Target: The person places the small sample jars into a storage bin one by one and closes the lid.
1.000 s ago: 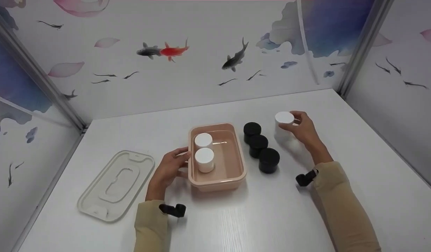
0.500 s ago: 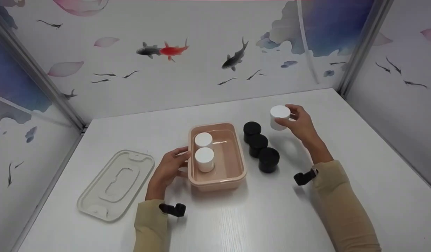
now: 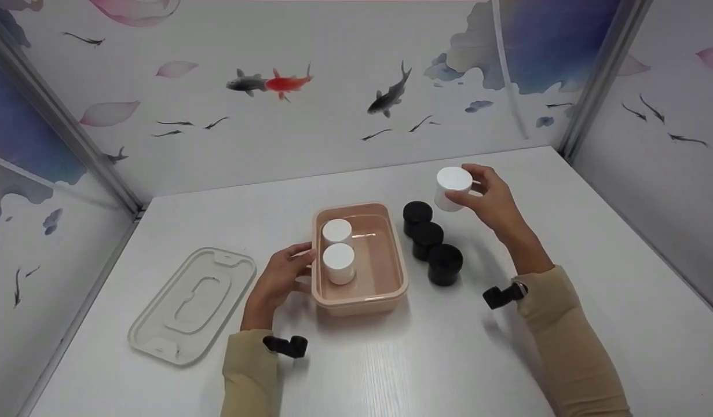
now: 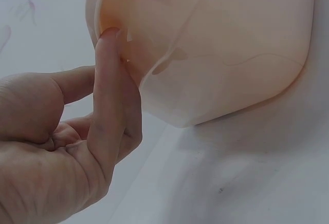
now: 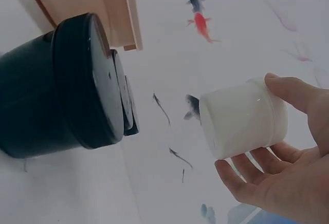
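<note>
My right hand [image 3: 495, 200] grips a white lidded jar [image 3: 450, 188] between thumb and fingers, above the table at the back right. The right wrist view shows this jar [image 5: 244, 118] tipped sideways in that camera, the thumb by its lid. My left hand [image 3: 279, 275] holds the left rim of a pink plastic box [image 3: 399, 260]; in the left wrist view one fingertip is hooked at the rim of the box [image 4: 231, 54]. Inside the box, along its left wall, stand two white jars [image 3: 337, 231] one behind the other.
Three black lidded jars [image 3: 445, 263] stand in a slanting row right of the box, below and left of the held jar. A translucent lid [image 3: 194, 307] lies flat at the left. Fish-patterned panels [image 3: 333, 145] border the white table [image 3: 368, 370].
My right hand has lifted the white jar off the table and moved it left and back, toward the black jars. The left hand and the box stay as they were.
</note>
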Demonstrator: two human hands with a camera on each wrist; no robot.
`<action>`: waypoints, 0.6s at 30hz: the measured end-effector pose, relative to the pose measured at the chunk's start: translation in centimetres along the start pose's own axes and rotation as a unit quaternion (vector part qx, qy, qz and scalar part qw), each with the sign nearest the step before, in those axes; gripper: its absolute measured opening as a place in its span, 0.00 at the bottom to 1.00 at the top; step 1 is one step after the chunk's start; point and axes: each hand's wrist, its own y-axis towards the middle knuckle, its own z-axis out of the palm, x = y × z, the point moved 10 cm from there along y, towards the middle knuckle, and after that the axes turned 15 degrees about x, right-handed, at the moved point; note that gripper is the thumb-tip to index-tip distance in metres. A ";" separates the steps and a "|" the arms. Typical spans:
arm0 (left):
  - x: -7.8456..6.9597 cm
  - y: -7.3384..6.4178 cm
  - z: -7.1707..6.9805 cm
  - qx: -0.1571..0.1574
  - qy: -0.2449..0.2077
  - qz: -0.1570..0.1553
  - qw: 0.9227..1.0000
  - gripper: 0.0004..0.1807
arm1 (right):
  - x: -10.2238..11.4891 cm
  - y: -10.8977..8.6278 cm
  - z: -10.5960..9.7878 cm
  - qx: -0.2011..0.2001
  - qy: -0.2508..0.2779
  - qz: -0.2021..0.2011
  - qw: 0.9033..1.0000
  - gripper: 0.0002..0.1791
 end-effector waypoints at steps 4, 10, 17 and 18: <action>0.0 0.0 0.0 0.001 0.000 -0.002 1.000 0.27 | 1.5 -0.5 0.9 0.007 -0.011 -0.011 1.000 0.42; -0.1 -0.1 0.1 0.003 0.003 -0.002 1.000 0.27 | 2.9 -1.0 2.4 0.026 -0.040 -0.013 0.999 0.43; 0.0 0.1 0.0 0.005 0.010 0.002 1.000 0.27 | 4.1 -1.5 4.8 0.053 -0.062 -0.001 0.997 0.45; 0.1 0.2 0.0 0.006 0.009 0.001 1.000 0.27 | 4.2 -1.6 5.2 0.058 -0.063 0.000 0.996 0.45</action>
